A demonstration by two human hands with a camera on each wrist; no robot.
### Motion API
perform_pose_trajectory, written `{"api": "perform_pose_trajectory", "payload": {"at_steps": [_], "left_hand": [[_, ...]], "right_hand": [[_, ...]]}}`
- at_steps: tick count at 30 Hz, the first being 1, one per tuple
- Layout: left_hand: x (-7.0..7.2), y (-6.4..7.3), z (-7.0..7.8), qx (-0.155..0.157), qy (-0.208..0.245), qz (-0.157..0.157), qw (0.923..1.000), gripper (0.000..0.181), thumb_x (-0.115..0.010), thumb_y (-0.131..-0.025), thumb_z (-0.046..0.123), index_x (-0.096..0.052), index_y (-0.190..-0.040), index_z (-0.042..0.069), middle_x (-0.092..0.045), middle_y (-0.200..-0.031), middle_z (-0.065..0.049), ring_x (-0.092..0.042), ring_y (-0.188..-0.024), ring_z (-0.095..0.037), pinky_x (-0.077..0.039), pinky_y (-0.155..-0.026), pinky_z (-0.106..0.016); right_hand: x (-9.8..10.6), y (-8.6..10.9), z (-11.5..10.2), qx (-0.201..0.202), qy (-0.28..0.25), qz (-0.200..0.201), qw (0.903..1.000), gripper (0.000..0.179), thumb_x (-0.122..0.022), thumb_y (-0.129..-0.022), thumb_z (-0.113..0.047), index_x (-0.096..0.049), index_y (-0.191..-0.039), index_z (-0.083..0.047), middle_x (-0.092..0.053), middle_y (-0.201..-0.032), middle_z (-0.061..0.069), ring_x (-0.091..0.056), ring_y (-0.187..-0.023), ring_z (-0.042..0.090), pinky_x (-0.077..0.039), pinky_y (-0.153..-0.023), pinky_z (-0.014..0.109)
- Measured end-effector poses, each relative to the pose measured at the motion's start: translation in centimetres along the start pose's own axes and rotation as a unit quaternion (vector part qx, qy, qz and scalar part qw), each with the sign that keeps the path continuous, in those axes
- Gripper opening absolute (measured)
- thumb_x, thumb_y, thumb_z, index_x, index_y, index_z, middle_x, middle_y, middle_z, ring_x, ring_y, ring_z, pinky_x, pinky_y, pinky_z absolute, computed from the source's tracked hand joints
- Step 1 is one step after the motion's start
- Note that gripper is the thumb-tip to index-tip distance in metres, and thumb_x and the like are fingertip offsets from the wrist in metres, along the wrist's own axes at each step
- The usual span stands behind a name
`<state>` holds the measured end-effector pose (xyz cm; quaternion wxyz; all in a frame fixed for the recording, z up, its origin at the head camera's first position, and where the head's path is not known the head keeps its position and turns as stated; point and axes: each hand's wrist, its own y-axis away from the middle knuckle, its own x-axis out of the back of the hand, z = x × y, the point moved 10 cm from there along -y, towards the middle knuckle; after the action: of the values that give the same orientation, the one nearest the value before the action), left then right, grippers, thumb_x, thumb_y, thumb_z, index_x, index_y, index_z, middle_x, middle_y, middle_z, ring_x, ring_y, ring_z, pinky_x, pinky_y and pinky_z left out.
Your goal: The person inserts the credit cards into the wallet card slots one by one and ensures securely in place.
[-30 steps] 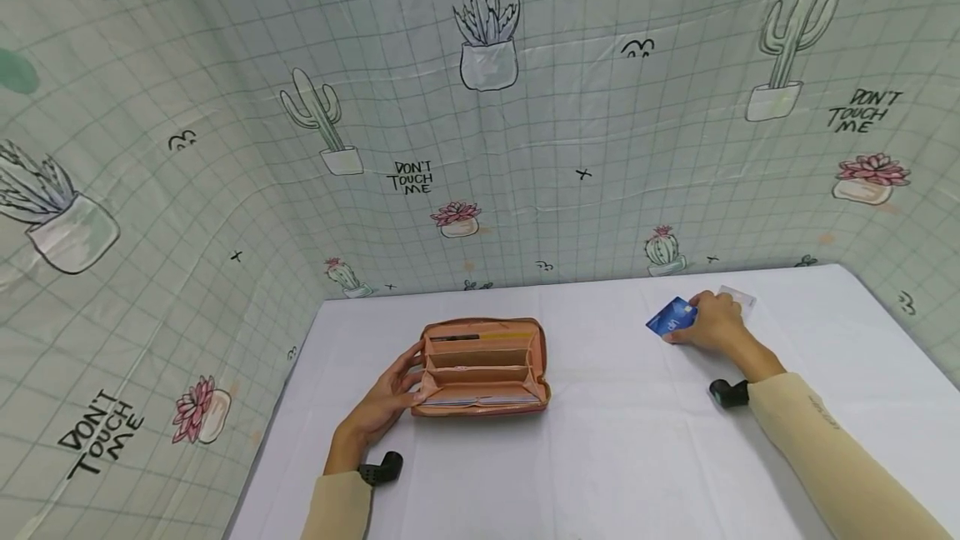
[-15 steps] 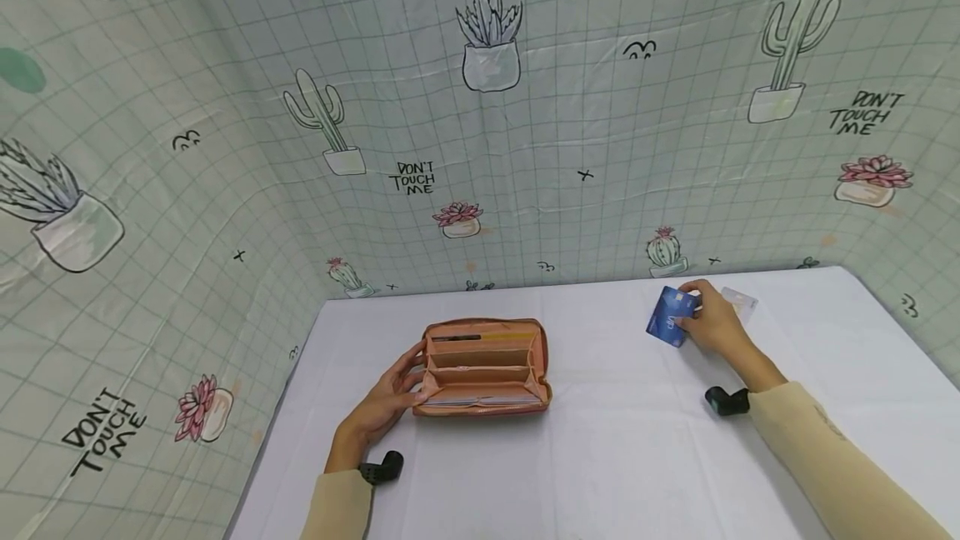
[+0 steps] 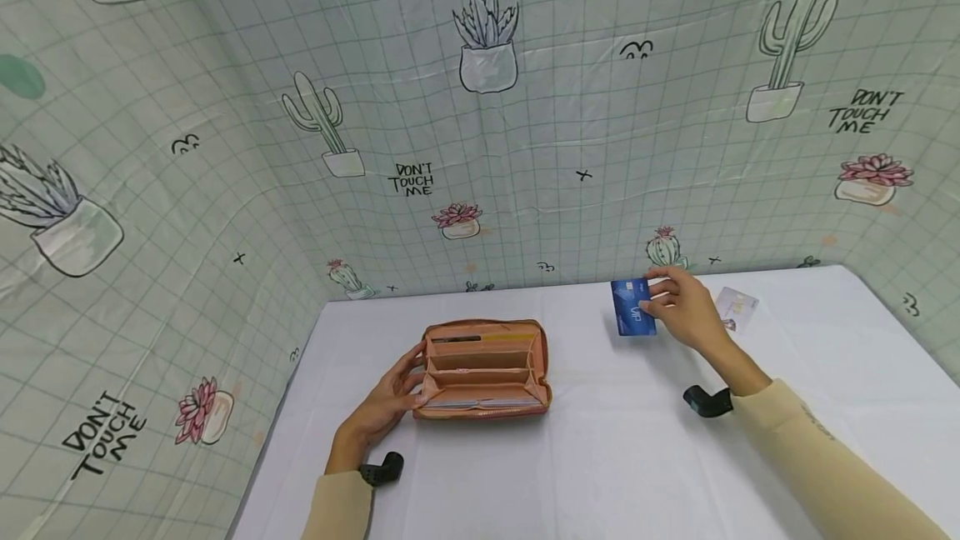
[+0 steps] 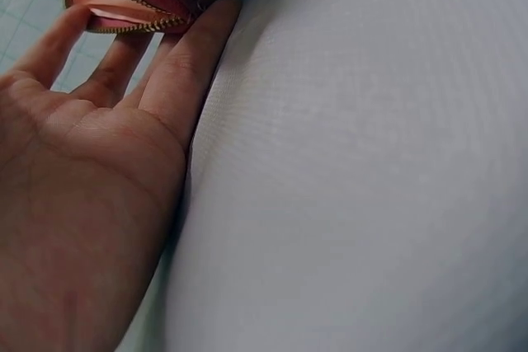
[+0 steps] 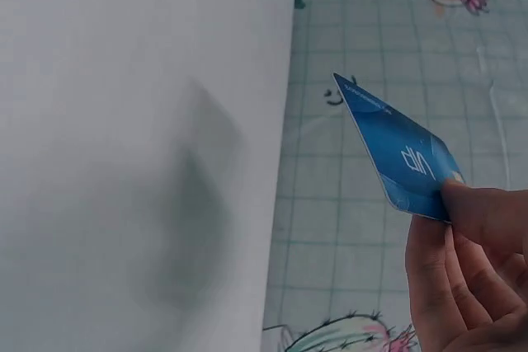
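Note:
An unzipped pink-tan wallet stands on the white table, its compartments facing up, with papers or cards along the front pocket. My left hand grips the wallet's left end, the fingers spread along its edge. In the left wrist view the fingers touch the wallet's zipped corner. At the right, my right hand pinches a blue VIP card by its right edge, thumb in front. The right wrist view shows the blue card lifted off the table, its shadow below.
A pale, whitish card lies on the table just right of my right hand. The white table ends at a cactus-print cloth backdrop behind and at the left. Black wrist cameras stick out from both wrists.
My right hand has lifted the blue card from beside the pale card, turned it upright and moved it left. More of the pale card now shows. The left hand and wallet have stayed put.

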<state>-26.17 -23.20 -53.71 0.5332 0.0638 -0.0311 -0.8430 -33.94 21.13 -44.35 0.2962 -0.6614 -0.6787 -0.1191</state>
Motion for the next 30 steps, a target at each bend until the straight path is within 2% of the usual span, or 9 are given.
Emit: {"api": "perform_pose_trajectory", "payload": {"at_steps": [6,13,21,30], "left_hand": [[0.0,0.2,0.0,0.0,-0.005,0.0,1.0,0.103,-0.078,-0.094,0.007,-0.01,-0.171,0.008,-0.017,-0.166,-0.023,-0.052,-0.132,-0.008,-0.047,-0.106,-0.025],[0.1,0.4,0.1,-0.002,-0.015,0.003,0.9999,0.106,-0.081,-0.092,0.011,-0.011,-0.171,0.008,-0.018,-0.167,-0.024,-0.048,-0.136,-0.009,-0.045,-0.108,-0.025],[0.4,0.2,-0.2,-0.012,-0.029,-0.002,0.9995,0.103,-0.08,-0.091,0.008,-0.013,-0.17,0.009,-0.03,-0.161,-0.017,-0.05,-0.134,-0.013,-0.047,-0.107,-0.029],[0.1,0.0,0.1,-0.012,-0.026,-0.005,0.9996,0.104,-0.081,-0.091,0.008,-0.013,-0.17,0.008,-0.023,-0.164,-0.025,-0.048,-0.135,-0.014,-0.048,-0.106,-0.029]], "right_hand": [[-1.2,-0.2,-3.4,0.035,-0.013,-0.003,0.9993,0.04,-0.072,-0.094,0.009,-0.06,-0.133,0.009,-0.072,-0.112,0.031,-0.073,-0.097,0.043,-0.06,-0.075,0.027],[-3.6,-0.9,-7.1,0.06,-0.046,-0.027,0.9967,0.039,-0.069,-0.096,0.01,-0.06,-0.134,0.008,-0.073,-0.113,0.028,-0.074,-0.099,0.041,-0.062,-0.082,0.047],[-7.1,-1.7,-11.2,0.092,-0.078,-0.061,0.9908,0.037,-0.067,-0.097,0.011,-0.06,-0.133,0.007,-0.072,-0.114,0.026,-0.073,-0.1,0.037,-0.061,-0.085,0.05],[-10.5,-2.2,-15.1,0.125,-0.097,-0.097,0.9826,0.034,-0.066,-0.097,0.012,-0.063,-0.13,0.004,-0.071,-0.113,0.023,-0.073,-0.1,0.034,-0.06,-0.088,0.049]]}}
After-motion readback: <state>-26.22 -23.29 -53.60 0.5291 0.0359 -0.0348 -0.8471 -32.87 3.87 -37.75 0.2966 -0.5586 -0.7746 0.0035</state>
